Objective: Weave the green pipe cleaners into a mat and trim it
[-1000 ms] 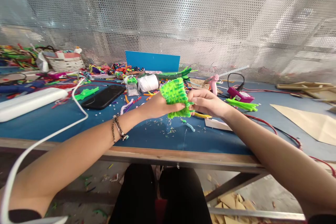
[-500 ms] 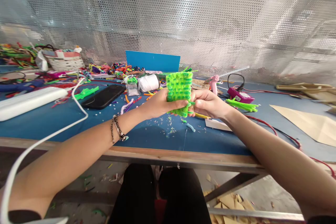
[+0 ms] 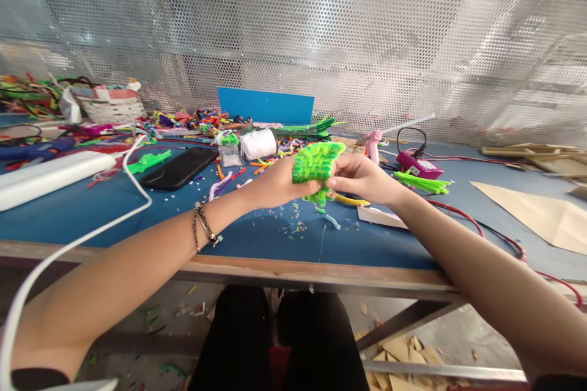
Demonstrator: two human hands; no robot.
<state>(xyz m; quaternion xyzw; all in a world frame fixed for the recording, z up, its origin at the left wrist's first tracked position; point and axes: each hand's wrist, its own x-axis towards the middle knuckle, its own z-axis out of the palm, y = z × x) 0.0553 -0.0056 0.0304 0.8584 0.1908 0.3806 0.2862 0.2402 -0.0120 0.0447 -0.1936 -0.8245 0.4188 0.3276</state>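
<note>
Above the blue tabletop I hold a bright green woven pipe-cleaner piece (image 3: pixel 316 164), tilted so that its top leans away. My left hand (image 3: pixel 277 184) is closed on its left side, the thumb lying across the lower front. At the right edge, my right hand (image 3: pixel 360 177) pinches the piece between thumb and fingers. The fingertips behind the weave are hidden. Just under the hands lie a light-blue pipe-cleaner scrap (image 3: pixel 332 222) and a yellow stick-like piece (image 3: pixel 352 200).
A black phone (image 3: pixel 181 168), a white power strip (image 3: pixel 55 177) and a white thread spool (image 3: pixel 259 144) lie left. To the right are a pink glue gun (image 3: pixel 373 143), a magenta box (image 3: pixel 419 165) and green pipe cleaners (image 3: pixel 422 182). Perforated metal (image 3: pixel 284 30) stands behind.
The green woven piece has tipped over and lowered, so its face looks shorter. My right hand has shifted its pinch along the right edge. Green pipe cleaners behind it now show.
</note>
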